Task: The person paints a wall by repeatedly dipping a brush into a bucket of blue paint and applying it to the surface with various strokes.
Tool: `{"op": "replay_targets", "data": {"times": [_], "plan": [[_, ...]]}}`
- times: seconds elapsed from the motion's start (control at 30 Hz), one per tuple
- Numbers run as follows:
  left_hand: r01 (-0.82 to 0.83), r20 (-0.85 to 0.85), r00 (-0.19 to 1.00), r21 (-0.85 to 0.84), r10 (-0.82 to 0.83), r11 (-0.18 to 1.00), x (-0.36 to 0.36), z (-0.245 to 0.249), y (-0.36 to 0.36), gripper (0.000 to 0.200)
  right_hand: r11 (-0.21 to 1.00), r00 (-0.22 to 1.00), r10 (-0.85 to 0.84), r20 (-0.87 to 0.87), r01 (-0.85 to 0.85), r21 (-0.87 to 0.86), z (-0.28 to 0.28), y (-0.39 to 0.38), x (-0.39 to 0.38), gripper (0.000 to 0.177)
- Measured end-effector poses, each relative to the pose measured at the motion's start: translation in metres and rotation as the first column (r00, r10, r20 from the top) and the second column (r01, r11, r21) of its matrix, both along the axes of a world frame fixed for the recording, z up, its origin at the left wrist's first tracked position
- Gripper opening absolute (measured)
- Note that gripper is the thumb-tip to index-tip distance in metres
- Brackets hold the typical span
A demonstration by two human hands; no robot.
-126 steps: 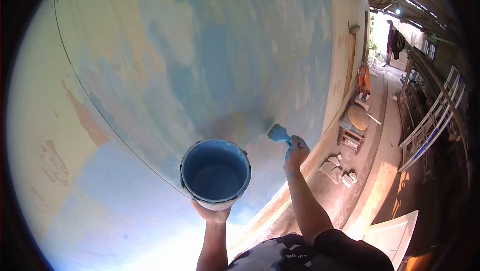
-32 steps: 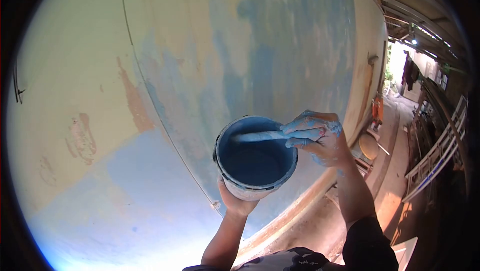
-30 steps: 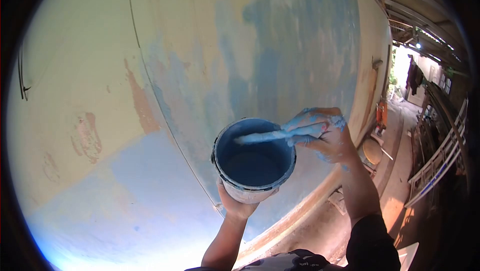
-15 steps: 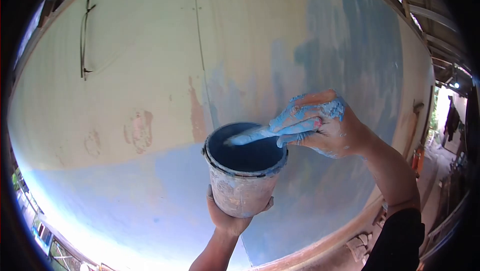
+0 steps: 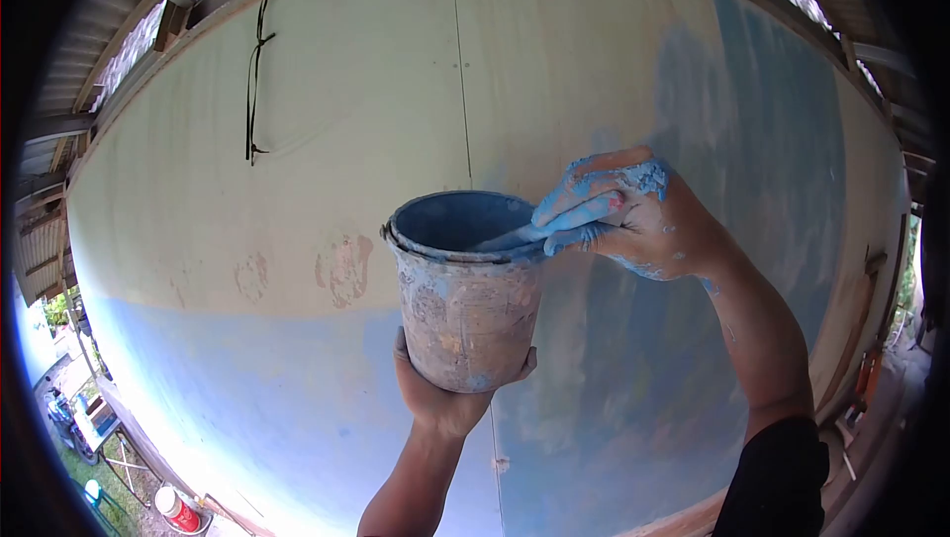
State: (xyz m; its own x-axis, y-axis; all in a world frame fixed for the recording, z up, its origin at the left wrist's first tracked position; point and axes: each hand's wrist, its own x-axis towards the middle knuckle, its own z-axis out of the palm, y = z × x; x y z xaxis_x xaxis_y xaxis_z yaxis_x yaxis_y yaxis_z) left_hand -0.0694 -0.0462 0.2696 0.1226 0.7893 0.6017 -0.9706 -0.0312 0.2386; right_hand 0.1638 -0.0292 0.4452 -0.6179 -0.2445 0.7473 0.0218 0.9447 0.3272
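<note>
My left hand [image 5: 445, 403] supports a paint-stained bucket [image 5: 467, 324] from below, its fingers wrapped round the base. Dark blue shows on the bucket's inner wall; its bottom is hidden from this angle. Blue paint coats the fingers of my right hand [image 5: 614, 210], which are closed round a slim, blue-smeared paintbrush [image 5: 515, 238]. The brush slants down over the bucket's right rim, and its tip is inside. Behind both hands stands a wall [image 5: 327, 181], pale cream above, with blue painted low down and on the right.
A black cord [image 5: 254, 92] hangs on the wall at upper left. At lower left are a red and white container [image 5: 176, 507] and a small table [image 5: 104, 423]. Long tools [image 5: 853, 329] lean at the right edge. Roof beams run overhead.
The view has swung left and up, so the wall shifts rightward in it. The bucket sits higher and shows more of its side. The brush tip is lower inside the bucket.
</note>
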Motion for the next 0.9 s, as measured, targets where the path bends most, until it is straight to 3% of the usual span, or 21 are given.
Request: {"op": "replay_targets", "data": {"times": [0.1,0.17,0.2,0.27,0.3,0.37,0.4,0.47,0.5,0.57,0.6,0.67,0.77,0.9], "plan": [[-0.005,0.003,1.000,0.008,0.005,1.000,-0.001,0.001,0.000,0.072,0.990,0.989,0.139,-0.056,-0.140,-0.031,-0.002,0.003,-0.002,0.019],[-0.033,-0.018,0.999,0.027,0.034,0.999,-0.001,-0.004,-0.001,0.072,0.992,0.996,-0.085,-0.015,0.083,-0.097,0.002,0.003,0.004,0.040],[-0.033,-0.020,0.999,0.026,0.034,0.999,-0.001,-0.006,-0.002,0.072,0.992,0.996,-0.085,-0.018,0.083,-0.098,0.003,0.006,0.004,0.040],[-0.023,-0.030,0.999,-0.015,0.023,1.000,0.001,-0.009,-0.003,0.073,0.946,0.998,-0.029,-0.060,0.008,-0.324,0.005,0.016,0.004,0.031],[-0.022,-0.031,0.999,-0.015,0.021,1.000,0.001,-0.013,-0.002,0.073,0.946,0.998,-0.030,-0.062,0.009,-0.324,0.009,0.024,0.002,0.031],[-0.027,-0.016,1.000,-0.036,0.026,0.999,0.003,-0.020,0.001,0.073,0.921,0.957,0.211,-0.198,-0.263,-0.288,0.019,0.039,-0.005,0.025],[-0.028,-0.014,1.000,-0.036,0.027,0.999,0.003,-0.021,0.000,0.073,0.920,0.958,0.212,-0.195,-0.263,-0.289,0.028,0.043,-0.008,0.025],[0.046,0.053,0.998,-0.018,-0.045,0.999,0.004,-0.022,-0.002,0.071,0.992,0.959,0.094,-0.267,-0.113,-0.054,0.050,0.052,-0.013,0.029],[0.044,0.054,0.998,-0.017,-0.043,0.999,0.003,-0.022,-0.001,0.071,0.992,0.959,0.096,-0.266,-0.115,-0.054,0.062,0.059,-0.017,0.029],[0.051,0.078,0.996,0.005,-0.051,0.999,0.001,-0.024,0.000,0.069,0.959,0.942,-0.048,-0.332,0.137,0.249,0.087,0.077,-0.026,0.027],[0.051,0.081,0.995,0.006,-0.051,0.999,0.003,-0.024,-0.002,0.069,0.959,0.943,-0.048,-0.329,0.136,0.250,0.097,0.082,-0.031,0.027],[-0.094,0.064,0.993,-0.104,0.101,0.990,0.006,-0.024,-0.007,0.062,0.893,0.912,-0.069,-0.403,0.237,0.383,0.113,0.092,-0.042,0.026],[-0.077,0.095,0.992,-0.098,0.086,0.992,0.002,-0.035,-0.010,0.062,0.851,0.882,-0.119,-0.456,0.327,0.412,0.120,0.118,-0.056,0.025],[-0.063,0.126,0.989,-0.075,0.072,0.995,-0.011,-0.057,-0.015,0.069,0.835,0.915,-0.265,-0.305,0.376,0.403,0.064,0.125,-0.063,0.023]]}}
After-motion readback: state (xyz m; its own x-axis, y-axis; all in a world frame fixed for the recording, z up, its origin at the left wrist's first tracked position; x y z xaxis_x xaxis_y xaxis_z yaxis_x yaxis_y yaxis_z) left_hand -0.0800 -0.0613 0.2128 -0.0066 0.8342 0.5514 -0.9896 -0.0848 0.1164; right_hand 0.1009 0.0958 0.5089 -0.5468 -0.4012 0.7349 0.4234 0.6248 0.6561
